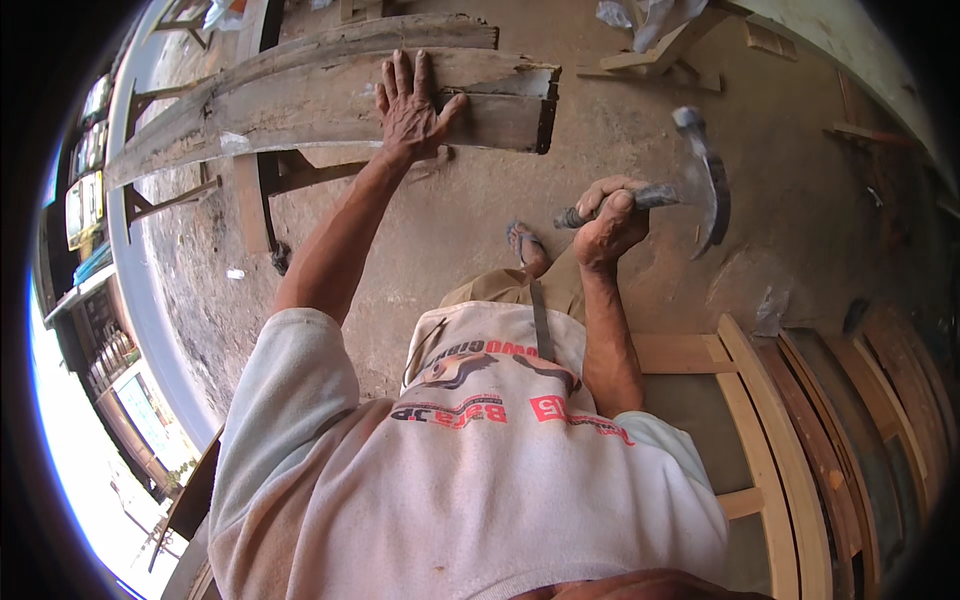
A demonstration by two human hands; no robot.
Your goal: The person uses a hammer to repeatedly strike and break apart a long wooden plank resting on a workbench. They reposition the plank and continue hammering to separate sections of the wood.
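Several wooden frames nearby; left hand on plank.

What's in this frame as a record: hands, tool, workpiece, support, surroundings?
left hand: palm down, fingers spread, on a weathered wooden board; hand at
right hand: closed around a hammer handle; hand at
tool: hammer with curved head, held apart from the board
workpiece: board with ragged end; second board alongside
support: wooden supports beneath
surroundings: wooden frames, lower right
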